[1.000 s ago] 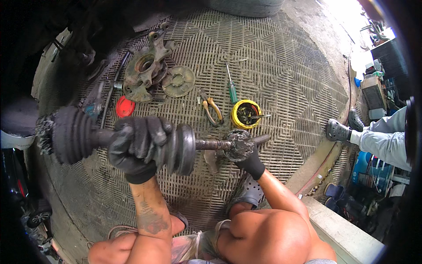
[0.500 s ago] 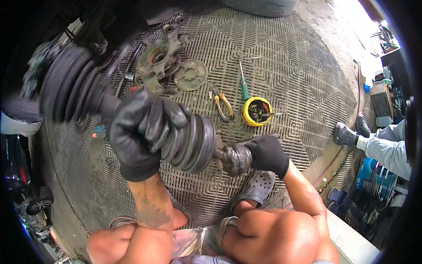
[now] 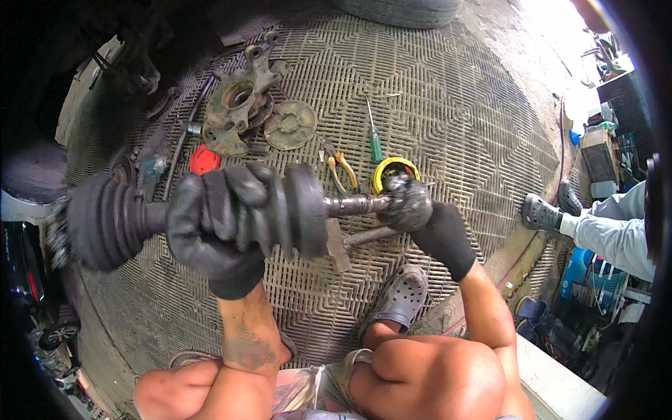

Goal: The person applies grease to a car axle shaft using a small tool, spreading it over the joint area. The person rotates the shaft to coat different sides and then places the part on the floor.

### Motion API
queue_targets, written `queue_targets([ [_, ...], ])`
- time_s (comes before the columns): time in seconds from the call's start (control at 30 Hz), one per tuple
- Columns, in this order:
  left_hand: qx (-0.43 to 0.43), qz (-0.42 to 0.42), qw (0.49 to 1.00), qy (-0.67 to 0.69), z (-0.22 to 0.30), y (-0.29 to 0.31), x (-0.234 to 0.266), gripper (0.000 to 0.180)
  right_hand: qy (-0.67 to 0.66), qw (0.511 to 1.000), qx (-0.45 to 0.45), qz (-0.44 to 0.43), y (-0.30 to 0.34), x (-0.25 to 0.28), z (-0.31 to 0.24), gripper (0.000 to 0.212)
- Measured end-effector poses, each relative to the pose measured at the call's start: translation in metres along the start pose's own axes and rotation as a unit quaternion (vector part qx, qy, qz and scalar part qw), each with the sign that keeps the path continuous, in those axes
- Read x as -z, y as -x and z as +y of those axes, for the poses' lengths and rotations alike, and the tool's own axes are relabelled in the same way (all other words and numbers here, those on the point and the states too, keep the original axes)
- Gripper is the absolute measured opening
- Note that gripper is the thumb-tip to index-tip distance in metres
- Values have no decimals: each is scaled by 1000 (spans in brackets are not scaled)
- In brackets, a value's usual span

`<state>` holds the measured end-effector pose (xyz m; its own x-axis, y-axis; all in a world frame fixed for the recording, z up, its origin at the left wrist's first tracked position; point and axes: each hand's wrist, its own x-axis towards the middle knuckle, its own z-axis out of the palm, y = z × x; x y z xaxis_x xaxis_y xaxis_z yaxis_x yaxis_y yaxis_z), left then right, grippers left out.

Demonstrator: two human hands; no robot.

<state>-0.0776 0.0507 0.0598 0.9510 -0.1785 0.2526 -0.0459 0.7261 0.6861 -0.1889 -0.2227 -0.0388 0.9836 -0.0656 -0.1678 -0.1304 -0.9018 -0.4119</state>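
A greasy drive shaft (image 3: 350,204) with ribbed black rubber boots lies almost level across my view, held above the floor. My gloved left hand (image 3: 220,220) is closed around it beside the right-hand boot (image 3: 297,210). At the left end, another large boot (image 3: 105,222) is blurred by motion. My gloved right hand (image 3: 423,217) has its grease-smeared fingers wrapped around the bare right end of the shaft, hiding the tip. Below the shaft, a hammer (image 3: 337,246) shows its head and part of its handle, which runs toward my right hand.
On the slatted floor mat (image 3: 469,112) lie a steering knuckle (image 3: 234,105), a round metal plate (image 3: 290,126), pliers (image 3: 341,168), a green-handled screwdriver (image 3: 375,140) and a yellow-rimmed tub (image 3: 381,171). Another person's clog (image 3: 540,212) is at right; a tire (image 3: 406,10) is at the far edge.
The shaft has swung from a slant to nearly level: its right end rose and its left end dropped. My right hand moved up and outward, exposing more bare shaft. The view shifted slightly.
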Motion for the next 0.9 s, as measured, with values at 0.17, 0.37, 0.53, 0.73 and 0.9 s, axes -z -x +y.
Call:
queue_targets([
  [0.17, -25, -26, 988, -150, 12, -1, -50, 44, -72, 989, 126, -20, 2, -27, 0, 27],
  [0.37, 142, 100, 982, -73, 28, -42, -35, 42, -345, 917, 189, -68, 53, -43, -9, 38],
  [0.53, 87, -34, 968, 233, 6, -16, 19, 52, -12, 955, 188, 227, 33, -24, -20, 39],
  [0.73, 17, -79, 995, -59, 5, 9, -42, 40, -159, 983, -56, -66, 5, 1, -1, 25],
  [0.9, 85, -84, 966, -228, 13, -24, -48, 23, -96, 980, 154, -77, 9, -43, -10, 30],
])
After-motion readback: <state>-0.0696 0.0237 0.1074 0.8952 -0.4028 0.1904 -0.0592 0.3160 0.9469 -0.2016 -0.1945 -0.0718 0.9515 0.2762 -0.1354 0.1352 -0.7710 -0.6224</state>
